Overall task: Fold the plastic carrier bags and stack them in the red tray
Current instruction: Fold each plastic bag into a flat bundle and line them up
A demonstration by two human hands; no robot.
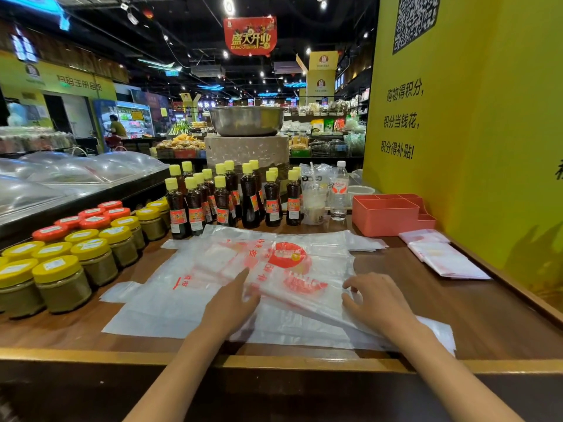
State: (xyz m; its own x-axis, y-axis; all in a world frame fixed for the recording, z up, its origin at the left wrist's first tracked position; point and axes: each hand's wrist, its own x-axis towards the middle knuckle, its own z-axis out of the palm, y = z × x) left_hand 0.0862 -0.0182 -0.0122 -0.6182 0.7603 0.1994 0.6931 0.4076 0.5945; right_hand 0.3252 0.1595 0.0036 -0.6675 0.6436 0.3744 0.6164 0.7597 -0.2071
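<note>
Left hand (pixel 232 303) fingertips were motion-blurred on the bags (pixel 213 269); bag print unreadable. Red tray (pixel 387 216) interior mostly hidden behind its front wall.
</note>
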